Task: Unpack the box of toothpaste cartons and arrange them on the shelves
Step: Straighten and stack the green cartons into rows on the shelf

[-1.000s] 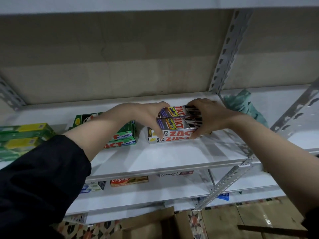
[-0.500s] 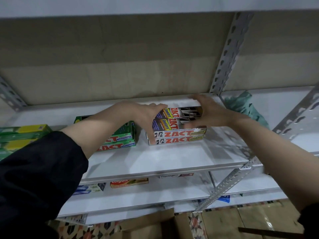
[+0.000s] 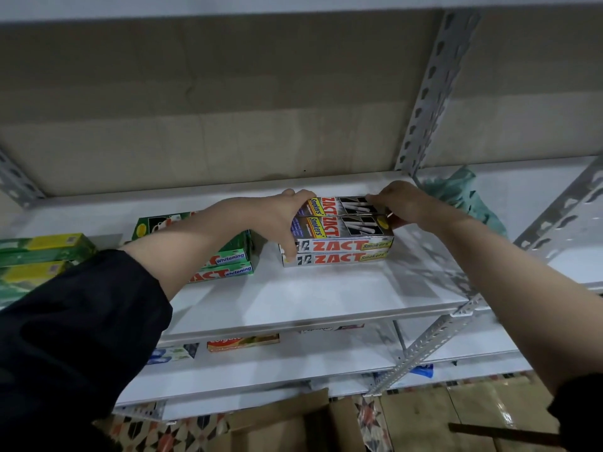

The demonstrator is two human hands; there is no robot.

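Brown cardboard box (image 3: pixel 303 425): nearest me, on the floor below the shelving, flaps open; contents hidden.
White metal shelf (image 3: pixel 326 295): carries the stack mid-depth.
Grey-and-red ZACT Smokers toothpaste cartons (image 3: pixel 339 236): four, two layers, now square; a second ago I saw the top pair skewed.
Left hand (image 3: pixel 277 220): thumb down the stack's left end, fingers curled over its top.
Right hand (image 3: pixel 401 203): has shifted from the front to the right end, fingers curled on the top carton.
Meaning: I judge this stack placed; next fetch from the box.
Green ZACT Whitening cartons (image 3: pixel 228 259): stacked just left.
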